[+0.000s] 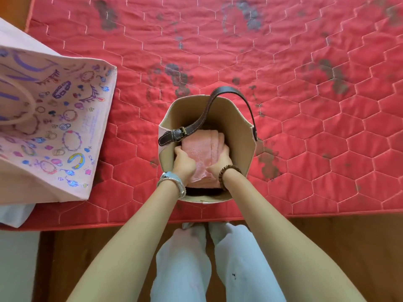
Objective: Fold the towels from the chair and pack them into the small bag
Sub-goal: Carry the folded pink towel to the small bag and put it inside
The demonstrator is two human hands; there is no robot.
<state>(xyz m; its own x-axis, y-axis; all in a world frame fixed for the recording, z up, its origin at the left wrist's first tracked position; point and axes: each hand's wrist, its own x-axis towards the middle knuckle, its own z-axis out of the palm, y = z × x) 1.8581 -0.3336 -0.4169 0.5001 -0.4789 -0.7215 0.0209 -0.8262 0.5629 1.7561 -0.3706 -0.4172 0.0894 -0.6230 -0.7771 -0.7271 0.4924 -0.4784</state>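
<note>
Inside the bag (235, 118), our left hand (185, 160) and right hand (220, 162) clasp the towel (202, 147) between them. Its lower end is hidden.

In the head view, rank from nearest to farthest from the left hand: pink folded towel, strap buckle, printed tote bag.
1. Pink folded towel: under the left hand, inside the small bag.
2. Strap buckle: just beyond, at the bag's rim.
3. Printed tote bag: far left on the quilt.

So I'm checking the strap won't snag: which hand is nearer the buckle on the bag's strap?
Left. The left hand grips the pink towel just below the buckle, inside the small bag. The right hand holds the towel's opposite side, farther off.
</note>
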